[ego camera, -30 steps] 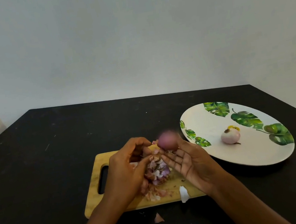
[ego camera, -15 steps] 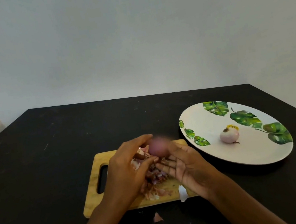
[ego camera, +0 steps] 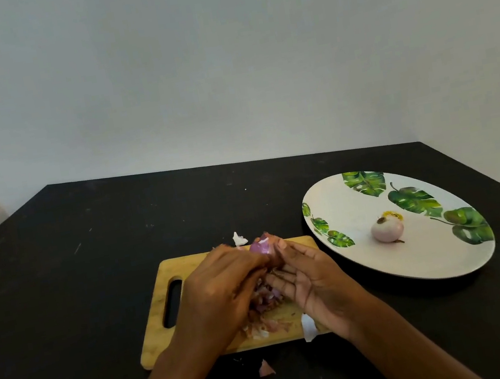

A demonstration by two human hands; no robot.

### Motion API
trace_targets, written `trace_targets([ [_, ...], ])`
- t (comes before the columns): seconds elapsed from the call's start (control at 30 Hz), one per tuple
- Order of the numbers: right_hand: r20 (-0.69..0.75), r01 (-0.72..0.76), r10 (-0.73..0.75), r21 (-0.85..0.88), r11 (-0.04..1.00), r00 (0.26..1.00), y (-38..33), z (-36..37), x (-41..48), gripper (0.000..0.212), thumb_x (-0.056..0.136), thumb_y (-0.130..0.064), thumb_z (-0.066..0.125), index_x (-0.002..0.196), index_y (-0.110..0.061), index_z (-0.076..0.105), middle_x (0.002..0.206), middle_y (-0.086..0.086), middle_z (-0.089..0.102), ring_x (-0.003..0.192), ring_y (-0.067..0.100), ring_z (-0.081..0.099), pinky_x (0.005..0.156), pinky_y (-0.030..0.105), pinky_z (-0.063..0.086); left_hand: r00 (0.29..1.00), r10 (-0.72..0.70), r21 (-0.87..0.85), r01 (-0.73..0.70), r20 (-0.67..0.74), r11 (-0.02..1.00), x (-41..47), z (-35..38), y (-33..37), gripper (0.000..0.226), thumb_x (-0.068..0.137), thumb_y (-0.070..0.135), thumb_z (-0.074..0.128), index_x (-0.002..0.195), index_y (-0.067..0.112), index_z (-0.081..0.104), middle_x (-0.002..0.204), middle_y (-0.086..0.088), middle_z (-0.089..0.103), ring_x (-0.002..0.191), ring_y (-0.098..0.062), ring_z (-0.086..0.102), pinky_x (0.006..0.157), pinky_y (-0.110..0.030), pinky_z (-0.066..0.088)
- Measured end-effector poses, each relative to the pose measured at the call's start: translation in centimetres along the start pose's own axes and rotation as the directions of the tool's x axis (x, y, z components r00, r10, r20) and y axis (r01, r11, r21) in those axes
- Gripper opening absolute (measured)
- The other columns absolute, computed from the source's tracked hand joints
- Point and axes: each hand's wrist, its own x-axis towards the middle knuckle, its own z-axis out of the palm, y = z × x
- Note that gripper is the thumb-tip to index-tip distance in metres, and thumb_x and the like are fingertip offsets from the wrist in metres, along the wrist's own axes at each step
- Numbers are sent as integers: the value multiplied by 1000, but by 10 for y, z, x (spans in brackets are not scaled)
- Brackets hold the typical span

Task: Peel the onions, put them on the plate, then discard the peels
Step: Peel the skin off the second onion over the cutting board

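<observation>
A small purple onion [ego camera: 260,247] is held between both hands above the far edge of the wooden cutting board [ego camera: 170,270]. My left hand [ego camera: 219,292] curls over it from the left, fingertips on its skin. My right hand [ego camera: 308,278] cups it from the right, thumb on its top and palm facing left. A pile of loose onion peels [ego camera: 266,313] lies on the board under the hands. One peeled pale onion [ego camera: 386,229] sits on the white plate [ego camera: 337,208] with green leaf prints, to the right.
The black table [ego camera: 74,266] holds stray peels: a white one [ego camera: 239,239] beyond the board, one [ego camera: 308,327] at its near edge, a pink one [ego camera: 265,368] in front. A pale wall stands behind.
Both hands have closed together around the onion and lowered it toward the board. The left hand now covers more of the peel pile.
</observation>
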Motion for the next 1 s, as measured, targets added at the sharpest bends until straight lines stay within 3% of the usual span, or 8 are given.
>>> trace_targets([
  [0.2,-29,19,-16,121,992,999,-7,-1,-1,45,77,-29,61,115,-7,59,110,23,69,93,26,71,78,32,59,1000,-10,41,10,0,999,-2,2,-4,20,82,19,57,89,10,73,87,-1,71,87,-6,59,82,-22,48],
  [0.33,5,10,-11,156,988,1000,-9,-2,-3,50,82,-37,55,122,-8,55,113,20,69,95,25,71,78,32,59,992,-128,36,128,-9,991,-1,-1,-6,23,83,23,54,89,11,73,86,1,70,84,-4,58,75,-19,48],
  [0.5,0,-12,12,110,994,1000,-12,-2,-4,52,82,-47,50,117,-9,57,108,17,71,89,23,72,69,31,56,965,-260,81,260,-9,962,0,-4,-9,30,84,32,50,92,16,73,89,5,69,85,-1,55,69,-11,45],
  [0.6,-11,-26,27,78,997,1000,-10,-2,-3,59,78,-47,53,124,-10,54,108,19,71,88,24,72,67,31,56,951,-307,131,307,-14,943,1,-4,-8,35,86,37,47,93,16,73,94,5,69,92,-1,53,79,-9,36],
  [0.67,-13,-37,38,48,998,999,-8,-3,-1,64,79,-48,54,131,-10,49,111,21,69,92,27,70,71,33,58,939,-342,82,343,-22,936,1,-4,-8,33,86,38,46,95,18,72,96,7,68,94,-2,55,80,-10,37],
  [0.8,-3,-100,100,-106,989,995,-4,-5,3,73,78,-51,50,137,-8,46,120,23,65,112,34,62,95,44,51,882,-471,-185,460,-20,869,5,-5,-3,18,86,26,61,102,34,63,97,21,64,94,3,60,73,-11,48],
  [0.87,9,-126,129,-149,981,992,-2,-5,4,77,75,-52,51,138,-7,45,121,23,64,111,35,62,95,45,50,865,-502,-294,482,6,826,7,-6,1,20,84,21,67,102,31,64,92,17,68,93,2,62,75,-11,48],
  [1.0,56,-108,123,-217,970,991,-1,-5,3,63,74,-51,51,123,-11,55,111,22,69,95,30,68,87,43,53,860,-507,-384,490,64,782,12,-9,8,25,77,10,71,100,20,67,94,18,69,88,2,65,75,-10,49],
])
